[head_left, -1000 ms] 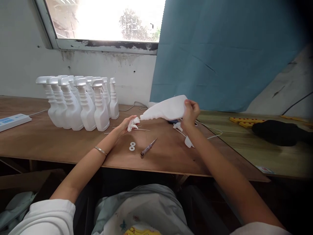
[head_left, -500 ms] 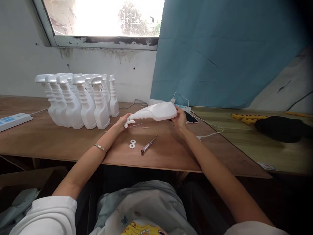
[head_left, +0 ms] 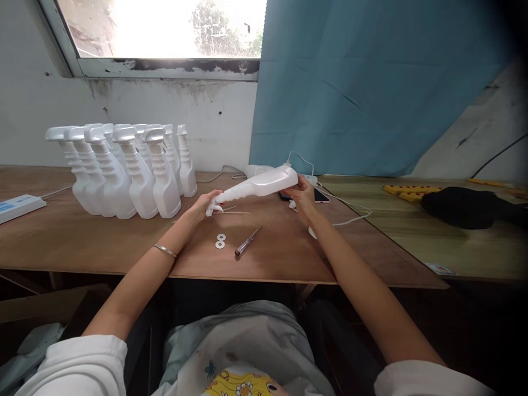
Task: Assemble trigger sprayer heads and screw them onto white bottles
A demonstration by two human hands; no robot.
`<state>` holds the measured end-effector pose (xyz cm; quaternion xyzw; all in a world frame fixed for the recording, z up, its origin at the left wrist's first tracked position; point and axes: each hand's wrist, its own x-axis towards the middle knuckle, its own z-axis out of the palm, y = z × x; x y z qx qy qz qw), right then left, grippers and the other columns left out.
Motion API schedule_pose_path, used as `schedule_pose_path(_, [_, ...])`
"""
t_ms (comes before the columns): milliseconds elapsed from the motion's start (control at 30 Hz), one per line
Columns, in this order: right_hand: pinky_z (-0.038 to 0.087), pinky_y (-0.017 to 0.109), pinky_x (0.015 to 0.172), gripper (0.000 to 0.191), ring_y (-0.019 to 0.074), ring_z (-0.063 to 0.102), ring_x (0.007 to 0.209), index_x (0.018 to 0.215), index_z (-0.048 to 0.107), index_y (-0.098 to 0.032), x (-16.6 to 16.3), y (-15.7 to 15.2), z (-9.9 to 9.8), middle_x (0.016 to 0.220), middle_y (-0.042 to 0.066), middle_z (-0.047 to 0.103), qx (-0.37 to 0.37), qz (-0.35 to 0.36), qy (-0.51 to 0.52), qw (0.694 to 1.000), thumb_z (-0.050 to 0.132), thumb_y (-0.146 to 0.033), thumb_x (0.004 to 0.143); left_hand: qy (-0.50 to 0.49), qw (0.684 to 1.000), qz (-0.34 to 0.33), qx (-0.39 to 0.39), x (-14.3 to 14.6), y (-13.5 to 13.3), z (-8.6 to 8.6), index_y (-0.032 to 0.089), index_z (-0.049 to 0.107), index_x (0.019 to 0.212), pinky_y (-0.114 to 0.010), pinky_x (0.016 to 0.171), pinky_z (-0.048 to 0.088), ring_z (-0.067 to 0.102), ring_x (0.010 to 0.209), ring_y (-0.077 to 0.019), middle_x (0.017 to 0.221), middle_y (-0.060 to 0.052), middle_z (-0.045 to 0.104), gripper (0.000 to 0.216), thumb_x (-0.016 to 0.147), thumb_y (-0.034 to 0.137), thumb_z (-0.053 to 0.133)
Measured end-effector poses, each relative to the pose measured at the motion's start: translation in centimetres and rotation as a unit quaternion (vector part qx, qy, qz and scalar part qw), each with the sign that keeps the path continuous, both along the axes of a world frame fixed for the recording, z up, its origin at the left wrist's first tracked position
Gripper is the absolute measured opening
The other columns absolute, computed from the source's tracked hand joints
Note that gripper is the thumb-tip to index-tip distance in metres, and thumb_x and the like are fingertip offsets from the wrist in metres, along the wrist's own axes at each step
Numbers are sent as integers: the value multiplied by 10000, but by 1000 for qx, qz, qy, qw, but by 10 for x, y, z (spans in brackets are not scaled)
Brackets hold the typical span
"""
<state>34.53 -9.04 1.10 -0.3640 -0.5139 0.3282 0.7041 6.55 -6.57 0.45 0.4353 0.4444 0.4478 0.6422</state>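
Observation:
A white plastic spray bottle (head_left: 259,185) lies on its side just above the wooden table (head_left: 103,242), neck pointing left. My right hand (head_left: 304,197) grips its base. My left hand (head_left: 204,206) is closed on the white trigger spray head (head_left: 214,206) at the bottle's neck. Below the hands lie two white washers (head_left: 220,241) and a small screwdriver (head_left: 248,241). A thin white tube (head_left: 235,212) rests on the table under the bottle.
Several finished white spray bottles (head_left: 124,170) stand in rows at the back left. A white power strip (head_left: 18,206) lies at the far left. A phone (head_left: 319,195), white cables (head_left: 350,214), yellow parts (head_left: 406,191) and a black cloth (head_left: 462,206) lie to the right.
The bottle was raised and tilted in my right hand, apart from the spray head; it came down and left, and its neck now meets the spray head in my left hand.

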Motion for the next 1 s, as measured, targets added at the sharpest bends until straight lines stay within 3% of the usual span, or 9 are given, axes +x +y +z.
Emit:
schedule_pose_path(167, [447, 241, 518, 471, 101, 505, 601, 861, 612, -190, 3, 3, -1, 787, -3, 602, -12, -87, -77, 993, 755, -402, 466, -22, 999, 31, 6, -2, -2, 3, 101, 554, 808, -155, 315, 345, 488, 332, -79, 515, -35, 590, 160, 738, 241, 523])
schedule_pose_path(333, [442, 262, 635, 354, 108, 484, 621, 622, 539, -177, 5, 5, -6, 615, -27, 517, 10, -142, -127, 982, 689, -493, 562, -30, 998, 46, 15, -2, -5, 6, 95, 558, 810, -148, 310, 347, 495, 347, -76, 504, -21, 584, 141, 740, 212, 520])
schedule_pose_path(467, [443, 276, 706, 289, 126, 525, 723, 688, 531, -195, 6, 7, -10, 719, -23, 552, 24, -58, -75, 995, 607, -471, 650, -33, 998, 42, 14, 0, -7, 7, 85, 559, 853, -151, 354, 400, 503, 358, -74, 506, -18, 586, 166, 725, 189, 542])
schedule_pose_path(533, [446, 283, 714, 269, 130, 539, 751, 773, 552, -205, 6, 9, -12, 803, -21, 576, 14, 0, -58, 998, 650, -390, 603, -40, 998, 46, 10, 0, -7, 7, 87, 555, 859, -146, 358, 403, 517, 373, -79, 500, -11, 579, 173, 717, 187, 559])
schedule_pose_path(633, [447, 287, 715, 433, 124, 546, 732, 875, 573, -216, 6, 11, -13, 872, -21, 584, 4, 35, -77, 996, 726, -254, 471, -63, 996, 55, 4, -2, -6, 7, 95, 547, 851, -157, 376, 431, 541, 407, -88, 516, -8, 579, 148, 730, 181, 552])
schedule_pose_path(733, [446, 280, 669, 577, 111, 530, 673, 976, 568, -237, 5, 10, -12, 864, -29, 573, 20, 10, -102, 995, 755, -233, 431, -86, 995, 44, 1, -4, -5, 7, 102, 541, 852, -167, 367, 432, 535, 405, -89, 535, -11, 585, 137, 741, 183, 543])
schedule_pose_path(800, [444, 276, 653, 553, 115, 522, 674, 973, 568, -236, 4, 8, -10, 833, -31, 566, 35, -33, -126, 991, 760, -271, 455, -84, 996, 26, -7, -5, -4, 7, 108, 541, 869, -164, 338, 403, 524, 390, -90, 535, -10, 582, 158, 743, 204, 548])
schedule_pose_path(900, [454, 279, 697, 382, 136, 531, 769, 798, 559, -207, 3, 4, -6, 826, -16, 565, 59, -104, -146, 982, 754, -331, 494, -77, 997, 11, -4, -5, -3, 6, 110, 537, 865, -159, 328, 387, 518, 387, -88, 536, -9, 575, 147, 745, 196, 540])
schedule_pose_path(1000, [455, 295, 773, 330, 153, 533, 913, 653, 479, -193, 3, 1, -4, 985, 15, 562, 92, -119, -120, 981, 733, -369, 535, -49, 999, 5, 11, -3, -3, 4, 110, 531, 812, -166, 336, 397, 507, 381, -83, 553, -20, 580, 98, 732, 165, 545])
